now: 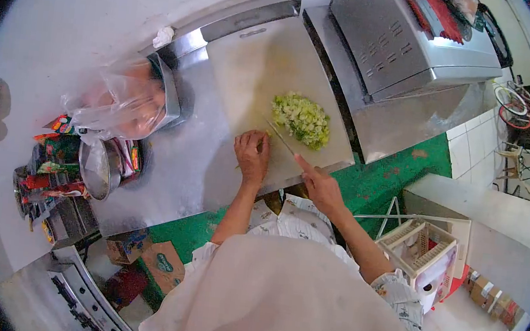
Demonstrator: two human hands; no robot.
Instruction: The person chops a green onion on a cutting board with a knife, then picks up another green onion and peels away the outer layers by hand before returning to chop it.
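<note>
A pale cutting board [242,73] lies on the steel counter, with a heap of chopped green and white vegetable [301,119] on its right part. My right hand [321,187] grips a knife [281,137] near the board's front edge, the index finger stretched along it and the blade pointing up and left beside the heap. To the left of the blade, my left hand [253,154] rests on the board with its fingers curled together. Something small and thin shows by its palm; what these fingers hold is too small to name.
On the counter's left stand a plastic bag in a metal container [172,97], a steel bowl [98,170] and colored packets [56,185]. A large metal appliance [381,42] is at the upper right. A plastic rack [418,246] stands low on the right.
</note>
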